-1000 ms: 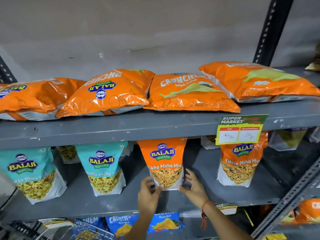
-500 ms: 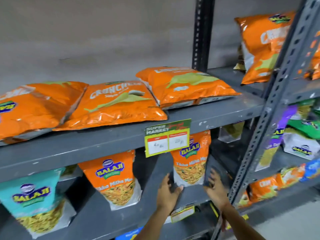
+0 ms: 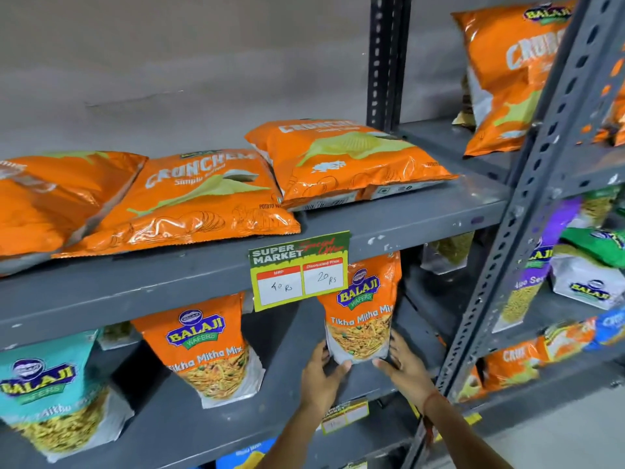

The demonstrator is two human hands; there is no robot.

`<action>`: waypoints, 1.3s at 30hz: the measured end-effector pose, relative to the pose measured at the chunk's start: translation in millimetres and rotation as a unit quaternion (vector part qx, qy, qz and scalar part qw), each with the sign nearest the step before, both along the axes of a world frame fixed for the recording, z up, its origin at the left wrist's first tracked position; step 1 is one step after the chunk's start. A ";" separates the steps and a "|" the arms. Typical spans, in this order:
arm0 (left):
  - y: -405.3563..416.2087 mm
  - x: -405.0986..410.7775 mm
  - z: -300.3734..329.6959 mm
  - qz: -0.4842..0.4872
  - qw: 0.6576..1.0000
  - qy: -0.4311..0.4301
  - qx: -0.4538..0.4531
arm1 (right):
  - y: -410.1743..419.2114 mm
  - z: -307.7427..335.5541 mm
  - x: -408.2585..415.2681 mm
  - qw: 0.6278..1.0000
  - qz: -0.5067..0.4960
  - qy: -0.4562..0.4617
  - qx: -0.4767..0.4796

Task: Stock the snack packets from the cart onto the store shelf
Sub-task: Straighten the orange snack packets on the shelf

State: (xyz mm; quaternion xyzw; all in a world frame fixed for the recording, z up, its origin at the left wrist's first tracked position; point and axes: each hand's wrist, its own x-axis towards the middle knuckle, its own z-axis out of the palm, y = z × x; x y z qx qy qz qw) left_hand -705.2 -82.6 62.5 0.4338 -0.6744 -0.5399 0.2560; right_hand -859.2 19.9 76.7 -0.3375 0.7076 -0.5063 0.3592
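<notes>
An orange Balaji Tikha Mitha Mix packet [image 3: 363, 313] stands upright on the middle grey shelf [image 3: 297, 394], partly behind a price tag. My left hand [image 3: 321, 375] presses its lower left edge and my right hand [image 3: 404, 363] its lower right edge, so both hands grip the packet's base. A second orange Tikha Mitha Mix packet [image 3: 206, 350] stands to the left, and a teal Balaji packet [image 3: 50, 397] further left. The cart is out of view.
Orange Crunchem wafer bags [image 3: 199, 201] lie flat on the upper shelf [image 3: 406, 221]. A green Super Market price tag [image 3: 299, 269] hangs from its edge. A perforated metal upright [image 3: 527, 194] stands on the right, with more snack packets [image 3: 588, 265] on the neighbouring rack.
My view and both hands have shifted right, from the left orange Tikha Mitha Mix packet to the right one. My hands have now closed onto that packet's lower edges.
</notes>
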 end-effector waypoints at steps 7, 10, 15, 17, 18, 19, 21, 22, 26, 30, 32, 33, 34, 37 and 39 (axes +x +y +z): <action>10.6 39.1 26.5 0.023 0.999 0.021 0.012 | -0.9 1.6 37.6 0.981 -0.191 0.005 -0.035; 12.3 82.6 43.9 0.066 0.997 0.043 -0.023 | -0.3 12.3 91.7 0.951 -0.288 0.094 -0.068; 7.0 182.9 82.7 0.135 0.984 0.047 -0.108 | -14.3 43.8 201.4 0.968 -0.198 0.094 -0.124; 6.1 231.5 96.2 0.157 0.976 0.050 -0.140 | -23.0 61.4 247.7 0.976 -0.138 0.095 -0.141; 4.3 255.6 101.2 0.168 0.974 0.054 -0.144 | -27.5 69.2 269.8 0.978 -0.109 0.097 -0.151; 1.4 279.0 106.7 0.181 0.971 0.063 -0.143 | -33.4 74.7 290.9 0.979 -0.085 0.103 -0.155; -7.6 329.6 118.5 0.220 0.963 0.065 -0.144 | -45.8 83.3 333.9 0.981 -0.046 0.110 -0.154; -12.7 355.0 124.6 0.241 0.958 0.060 -0.146 | -51.3 85.1 355.5 0.982 -0.025 0.106 -0.151; -32.0 450.9 136.6 0.300 0.944 0.022 -0.139 | -70.0 81.4 433.9 0.980 0.069 0.096 -0.160; -44.6 521.1 124.1 0.373 0.923 0.015 -0.094 | -98.4 58.4 489.6 0.969 0.192 0.111 -0.108; -54.9 545.8 110.4 0.410 0.908 -0.005 -0.083 | -122.2 50.2 509.7 0.957 0.246 0.124 -0.091; -61.9 556.6 101.0 0.425 0.902 -0.011 -0.074 | -136.3 48.2 518.8 0.950 0.271 0.129 -0.085; -69.1 565.7 93.2 0.432 0.900 -0.013 -0.061 | -151.6 45.8 527.2 0.945 0.290 0.130 -0.074; -97.0 588.5 68.9 0.437 0.899 0.004 -0.032 | -199.5 36.2 552.4 0.936 0.336 0.102 -0.033; -118.5 602.4 58.5 0.444 0.896 -0.002 -0.029 | -232.0 25.1 568.4 0.926 0.362 0.104 -0.008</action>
